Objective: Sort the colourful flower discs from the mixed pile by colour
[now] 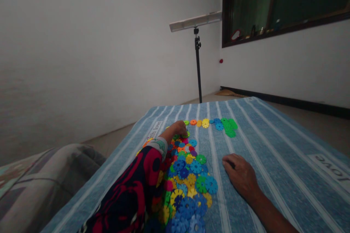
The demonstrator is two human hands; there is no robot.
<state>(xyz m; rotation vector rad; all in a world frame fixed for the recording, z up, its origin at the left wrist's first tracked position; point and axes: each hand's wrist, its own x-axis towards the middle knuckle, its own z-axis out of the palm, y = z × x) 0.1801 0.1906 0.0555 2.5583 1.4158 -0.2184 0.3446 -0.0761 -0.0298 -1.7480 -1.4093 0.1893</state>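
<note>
My left hand [179, 128] reaches to the far end of a long pile of notched plastic discs [188, 182]. Its fingers are closed and point down, with a yellow-green disc [187, 134] right at the fingertips; what lies between them is hidden. The discs are blue, yellow, green, red, orange and purple and overlap one another. My right hand [240, 174] rests on the striped cloth to the right of the pile, apart from the discs, with fingers curled in and nothing seen in them.
Beyond the pile, a row of discs sorted by colour runs from an orange disc [193, 122] to a green cluster [229, 127]. Blue striped cloth [273, 167] covers the table. A black stand [198, 69] rises behind it. Grey fabric [68, 167] bulges at left.
</note>
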